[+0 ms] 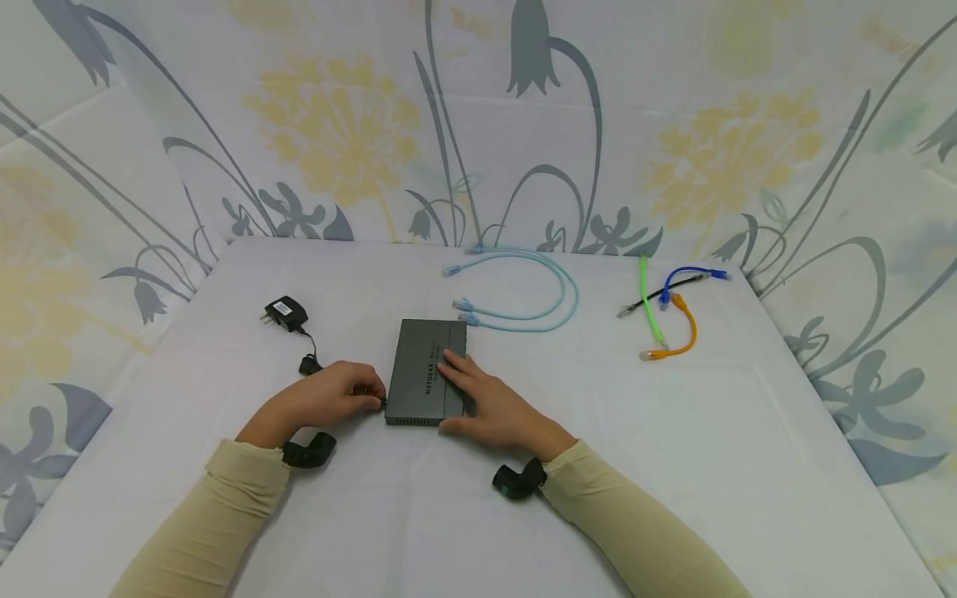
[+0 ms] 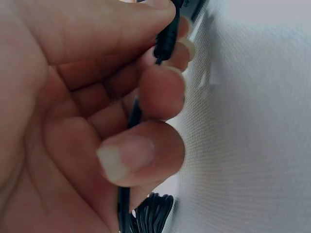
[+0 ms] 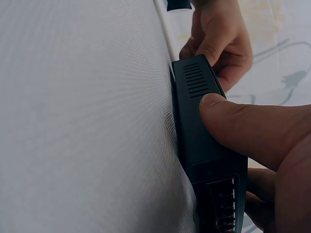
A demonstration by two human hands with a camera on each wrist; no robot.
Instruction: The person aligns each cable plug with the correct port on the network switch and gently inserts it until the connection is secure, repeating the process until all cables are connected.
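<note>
at the box's [image 1: 419, 374] left side, the left hand [image 1: 325, 399] pinches a black plug [image 2: 166, 41] between thumb and fingertips, its cord [image 2: 134, 111] running back across the palm beneath loosely curled fingers. the plug's tip is hidden, so whether it sits in the box cannot be told. the right hand [image 1: 497, 407] grasps the box from the other side — fingers laid over the top, thumb pressed to the near edge beside the vents [image 3: 195, 77]. a row of ports [image 3: 223, 204] faces that palm. the box itself, dark grey and lettered netgear, lies flat near the middle of a white-covered table [image 1: 419, 531], between the two hands. behind the left hand a bundle [image 1: 310, 365] of the same black cord rests on the cloth, and a thin length of it leads to the adapter [image 1: 287, 313], label up, prongs pointing left. beyond the box, a little to the right, two pale blue cables [image 1: 523, 330] curve in a wide bend, ends toward the left. well apart, at the far right, four short cables lie in a loose heap — green [image 1: 645, 282], black [image 1: 684, 283], blue [image 1: 676, 271] and orange [image 1: 693, 328] — the green crossing the black. each wrist wears a small black camera [image 1: 519, 480] below a beige sleeve [image 1: 635, 531]; flowered fabric [image 1: 478, 124] hangs behind the table.
</note>
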